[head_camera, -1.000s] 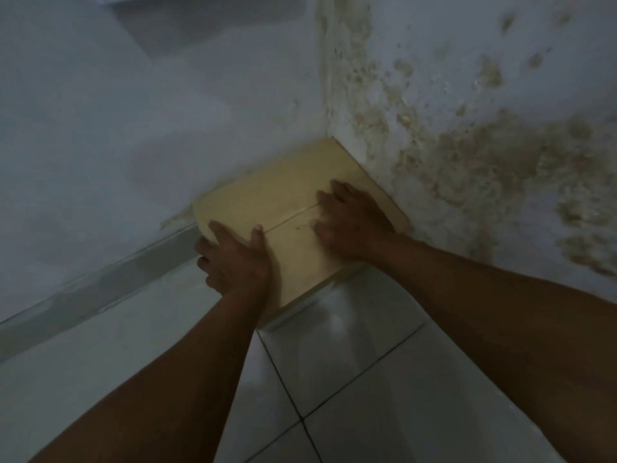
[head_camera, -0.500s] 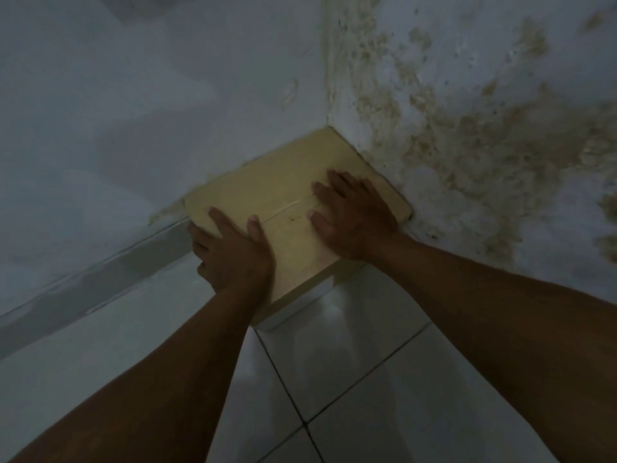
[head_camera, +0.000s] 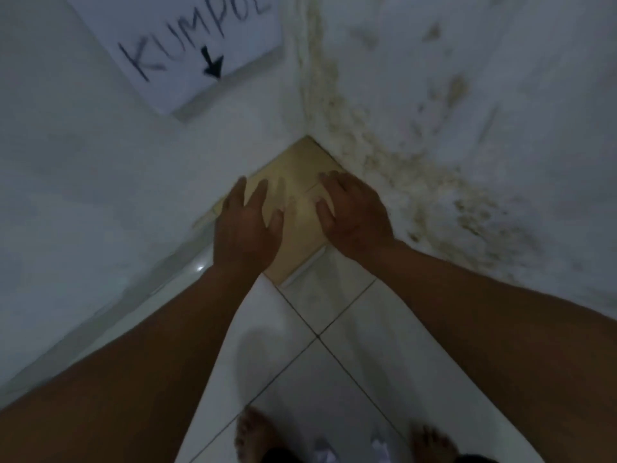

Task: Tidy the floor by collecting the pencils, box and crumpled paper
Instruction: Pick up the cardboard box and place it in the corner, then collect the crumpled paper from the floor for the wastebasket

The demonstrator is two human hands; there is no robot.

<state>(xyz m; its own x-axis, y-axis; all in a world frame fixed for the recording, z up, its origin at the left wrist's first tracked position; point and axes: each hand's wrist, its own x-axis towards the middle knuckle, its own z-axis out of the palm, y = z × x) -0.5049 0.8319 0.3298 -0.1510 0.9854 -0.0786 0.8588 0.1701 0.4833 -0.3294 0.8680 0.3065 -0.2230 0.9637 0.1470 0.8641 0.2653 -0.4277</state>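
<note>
Left hand (head_camera: pixel 245 228) and right hand (head_camera: pixel 355 213) are laid flat, fingers spread, nothing gripped, on tan cardboard box (head_camera: pixel 300 182), likely seating it in far wall corner.

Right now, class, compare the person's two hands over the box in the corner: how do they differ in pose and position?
The left hand has its fingers spread wide, while the right hand has its fingers curled together. The left hand covers the box's edge by the plain wall; the right hand sits by the stained wall. Both are over the box top, palms down, gripping nothing; whether they touch it cannot be told.
</note>
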